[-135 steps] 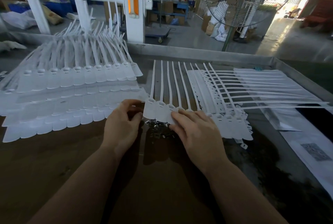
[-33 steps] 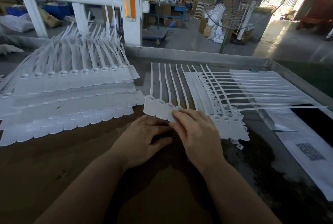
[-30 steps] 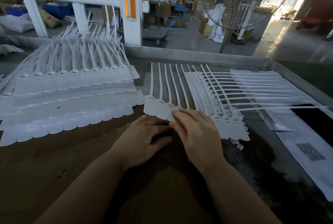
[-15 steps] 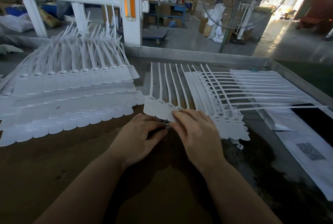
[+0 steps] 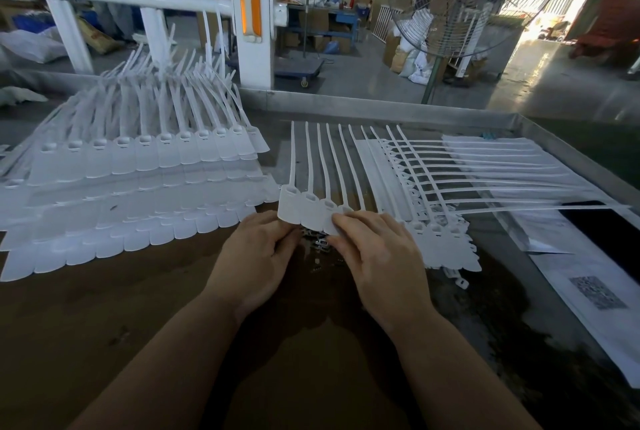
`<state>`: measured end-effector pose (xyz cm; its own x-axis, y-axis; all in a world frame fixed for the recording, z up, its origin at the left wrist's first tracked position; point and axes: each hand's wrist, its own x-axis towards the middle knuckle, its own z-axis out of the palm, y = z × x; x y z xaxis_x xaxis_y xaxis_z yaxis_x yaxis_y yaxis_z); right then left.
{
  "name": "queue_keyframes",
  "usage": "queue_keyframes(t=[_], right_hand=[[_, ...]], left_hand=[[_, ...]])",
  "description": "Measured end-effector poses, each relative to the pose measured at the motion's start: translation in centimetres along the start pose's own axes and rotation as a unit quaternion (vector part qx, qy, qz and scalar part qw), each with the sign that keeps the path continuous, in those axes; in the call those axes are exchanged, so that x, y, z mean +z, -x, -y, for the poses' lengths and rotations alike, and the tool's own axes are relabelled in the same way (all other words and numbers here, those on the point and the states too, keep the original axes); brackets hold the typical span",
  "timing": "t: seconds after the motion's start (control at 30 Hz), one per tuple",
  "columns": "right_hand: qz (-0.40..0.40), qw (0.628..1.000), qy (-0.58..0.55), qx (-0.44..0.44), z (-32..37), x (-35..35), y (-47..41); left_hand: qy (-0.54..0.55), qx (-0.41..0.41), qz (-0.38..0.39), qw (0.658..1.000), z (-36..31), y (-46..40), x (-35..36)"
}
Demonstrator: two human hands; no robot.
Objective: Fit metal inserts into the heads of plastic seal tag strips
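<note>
- The left hand [image 5: 258, 258] lies on the brown table [image 5: 104, 318] with its fingers curled toward the lower edge of a row of joined white seal tag strips [image 5: 304, 209]; the fingertips meet that edge, but whether they pinch a strip or a small part cannot be told.
- The right hand [image 5: 381, 258] rests palm down on the same row, fingers fairly straight and pressing the flat heads against the table.
- A small heap of dark metal inserts [image 5: 320, 242] sits on the table between the two hands, just below the strip heads.
- The strips' thin tails run away from the person toward the table's far metal rim [image 5: 381, 107].
- More strips [image 5: 450, 187] fan out to the right of the held row, partly under the right hand.
- A large layered stack of strips [image 5: 138, 180] covers the left side of the table.
- A sheet with a printed code [image 5: 595, 291] lies at the right edge.
- A standing fan [image 5: 460, 3] is behind the table.
</note>
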<state>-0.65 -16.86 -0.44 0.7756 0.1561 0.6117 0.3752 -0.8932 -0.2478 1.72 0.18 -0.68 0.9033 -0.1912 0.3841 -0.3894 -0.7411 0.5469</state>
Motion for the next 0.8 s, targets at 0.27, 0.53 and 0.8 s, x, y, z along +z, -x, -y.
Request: queue_keyframes(t=[0.27,0.53,0.8], right_hand=[[-0.007,0.998,0.036,-0.048,0.4,-0.5,-0.1],[0.075,0.992,0.021,-0.101,0.7,-0.8,-0.2],[-0.048,0.999,-0.021,0.008,0.1,-0.3,-0.2]], left_hand=[[0.404,-0.189,-0.069,0.892,-1.0,0.5,-2.0],[0.384,-0.210,-0.018,0.899,-0.1,0.4,-1.8],[0.425,-0.180,0.015,0.887,0.3,0.2,-1.7]])
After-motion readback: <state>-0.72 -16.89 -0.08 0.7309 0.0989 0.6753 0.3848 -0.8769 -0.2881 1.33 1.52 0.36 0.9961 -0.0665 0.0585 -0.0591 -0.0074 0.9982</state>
